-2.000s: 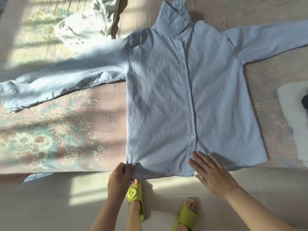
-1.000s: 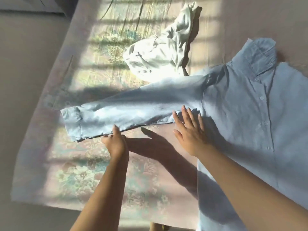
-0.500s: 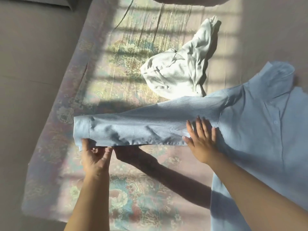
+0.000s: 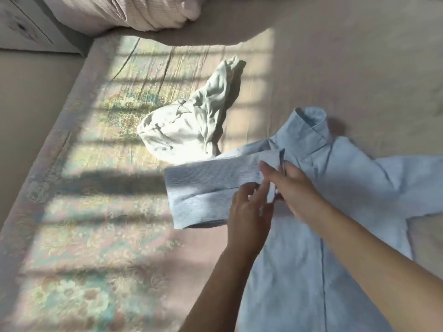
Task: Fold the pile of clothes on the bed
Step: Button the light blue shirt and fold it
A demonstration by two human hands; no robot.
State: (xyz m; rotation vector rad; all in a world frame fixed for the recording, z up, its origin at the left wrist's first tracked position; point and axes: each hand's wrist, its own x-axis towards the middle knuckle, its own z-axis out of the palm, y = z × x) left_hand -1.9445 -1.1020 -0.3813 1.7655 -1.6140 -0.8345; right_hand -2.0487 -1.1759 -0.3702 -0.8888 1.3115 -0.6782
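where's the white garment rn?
Head view, centre-left: the crumpled white garment lies on the floral bedspread, just beyond the blue shirt's folded-over sleeve, left of its collar.

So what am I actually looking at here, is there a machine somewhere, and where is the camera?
No machine: these are a person's two bare hands. The single camera sits on the person's head and looks forward and down, so the arms reach in from the bottom of the picture.

The surface is a bed with a flowered cover, striped by sunlight. On it lies a light blue shirt, buttons up, collar pointing away. Its sleeve on the left side of the picture is doubled back across the chest. The left hand and the right hand meet at the sleeve's cuff end and hold it there; motion blur hides the exact grip.

Behind the shirt lies a crumpled pale garment, not yet folded. A bundle of bedding sits at the top.
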